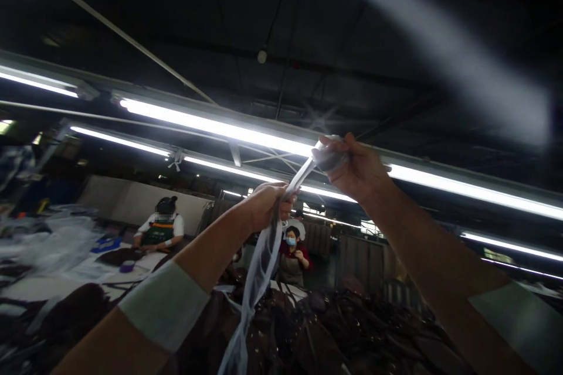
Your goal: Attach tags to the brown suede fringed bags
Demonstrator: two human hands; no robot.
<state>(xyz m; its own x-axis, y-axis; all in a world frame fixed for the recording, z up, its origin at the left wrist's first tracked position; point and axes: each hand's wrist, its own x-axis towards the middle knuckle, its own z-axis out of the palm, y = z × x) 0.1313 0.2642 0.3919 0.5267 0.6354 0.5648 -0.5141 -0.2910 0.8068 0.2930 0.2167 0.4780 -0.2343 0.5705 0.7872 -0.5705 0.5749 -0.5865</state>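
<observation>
A long strip of thin, see-through white material [259, 269] stretches up from the bottom of the view, narrow and slightly twisted. Partway along it, my left hand [266, 205] is closed around the strip, raised to about chest height or above. Higher and to the right, my right hand [356, 167] grips the strip's upper part, where it bunches into a small greyish fold between the fingers. Between both hands the strip is pulled fairly straight. I cannot tell whether it is fabric or plastic film. Pale bands wrap both my forearms.
Dark brown pieces with shiny spots [334, 328] lie heaped below my hands. To the left, clear plastic [61, 240] is piled on a table near a seated person [160, 228]. Another person [292, 258] is ahead. Tube lights [211, 126] hang overhead; a blurred pale band crosses the upper right.
</observation>
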